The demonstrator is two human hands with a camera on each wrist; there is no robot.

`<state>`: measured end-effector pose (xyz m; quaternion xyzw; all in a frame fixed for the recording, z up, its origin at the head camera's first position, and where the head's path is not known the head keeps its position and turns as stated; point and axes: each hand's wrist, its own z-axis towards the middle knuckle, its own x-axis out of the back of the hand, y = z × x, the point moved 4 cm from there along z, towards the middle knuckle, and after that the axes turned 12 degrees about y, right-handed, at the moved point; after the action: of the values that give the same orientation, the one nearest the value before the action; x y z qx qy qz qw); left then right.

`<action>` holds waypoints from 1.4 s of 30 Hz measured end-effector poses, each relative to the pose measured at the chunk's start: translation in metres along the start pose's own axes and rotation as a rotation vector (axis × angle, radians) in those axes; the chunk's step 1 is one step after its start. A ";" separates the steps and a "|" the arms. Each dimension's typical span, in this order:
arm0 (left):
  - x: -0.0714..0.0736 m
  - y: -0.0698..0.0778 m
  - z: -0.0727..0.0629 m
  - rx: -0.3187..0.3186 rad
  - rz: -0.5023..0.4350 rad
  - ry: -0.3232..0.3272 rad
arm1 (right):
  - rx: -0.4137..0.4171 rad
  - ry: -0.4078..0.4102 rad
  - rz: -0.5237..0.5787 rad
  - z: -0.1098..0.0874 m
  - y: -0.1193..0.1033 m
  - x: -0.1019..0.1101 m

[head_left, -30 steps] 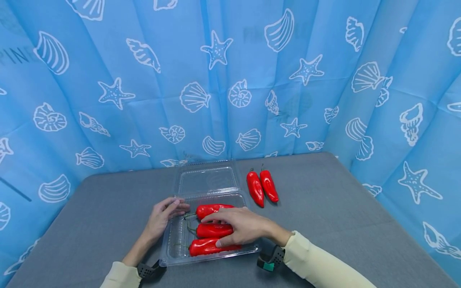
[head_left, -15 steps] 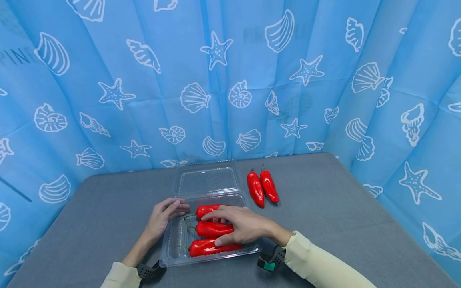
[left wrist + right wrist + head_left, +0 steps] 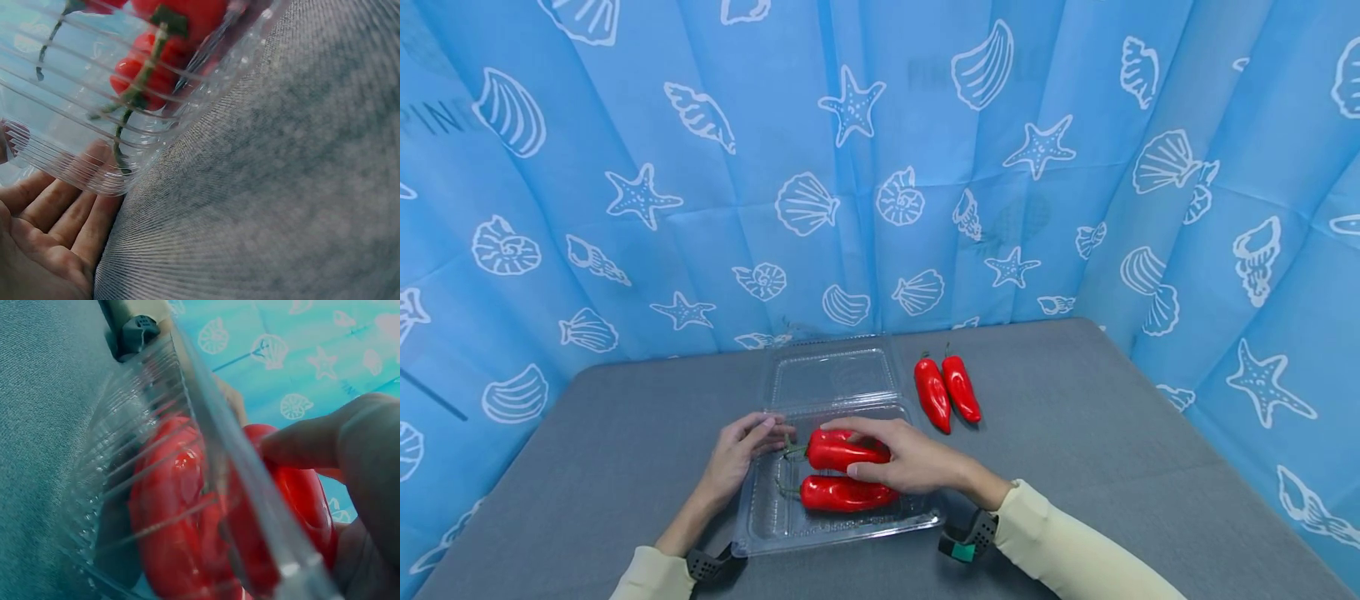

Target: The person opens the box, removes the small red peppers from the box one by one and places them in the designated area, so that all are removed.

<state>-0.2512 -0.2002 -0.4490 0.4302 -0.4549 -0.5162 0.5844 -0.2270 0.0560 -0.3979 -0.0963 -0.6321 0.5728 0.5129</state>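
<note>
A clear plastic clamshell box (image 3: pixel 760 521) lies on the table with its lid folded back, holding glossy red peppers. My right hand (image 3: pixel 910 458) grips a red pepper (image 3: pixel 838 452) in the rear half of the box, thumb on its near side and fingers over its far side. Another red pepper (image 3: pixel 847 493) lies in front of it. In the left wrist view, a further red pepper (image 3: pixel 94 5) shows at the top edge. My left hand (image 3: pixel 737 457) rests at the box's left wall, its fingers (image 3: pixel 53 203) extended against the plastic.
Two more red peppers, one longer (image 3: pixel 932 395) and one slimmer (image 3: pixel 961 388), lie side by side on the grey tabletop (image 3: pixel 1075 433), right of the raised-edge lid (image 3: pixel 835 375). A blue shell-print curtain (image 3: pixel 880 250) hangs behind the table.
My right hand has shifted slightly backward, its pepper moving toward the rear. Two peppers now show clearly in the box where three lay in a row. The left hand stays still.
</note>
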 end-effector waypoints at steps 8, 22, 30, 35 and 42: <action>0.002 -0.004 0.002 0.008 -0.006 -0.001 | 0.023 0.007 0.004 0.000 -0.004 0.005; 0.003 -0.004 0.002 0.014 0.006 -0.019 | 0.033 0.044 0.054 0.001 0.000 0.011; 0.002 -0.005 0.002 0.013 0.007 -0.022 | 0.062 0.045 0.066 0.002 -0.001 0.015; 0.002 -0.005 0.002 0.002 0.001 -0.028 | 0.069 0.064 0.079 0.001 -0.005 0.021; 0.002 -0.005 0.001 0.004 -0.004 -0.021 | 0.054 0.103 0.069 0.000 -0.007 0.036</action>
<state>-0.2534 -0.2030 -0.4531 0.4266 -0.4612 -0.5209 0.5779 -0.2396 0.0794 -0.3726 -0.1335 -0.5854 0.6012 0.5273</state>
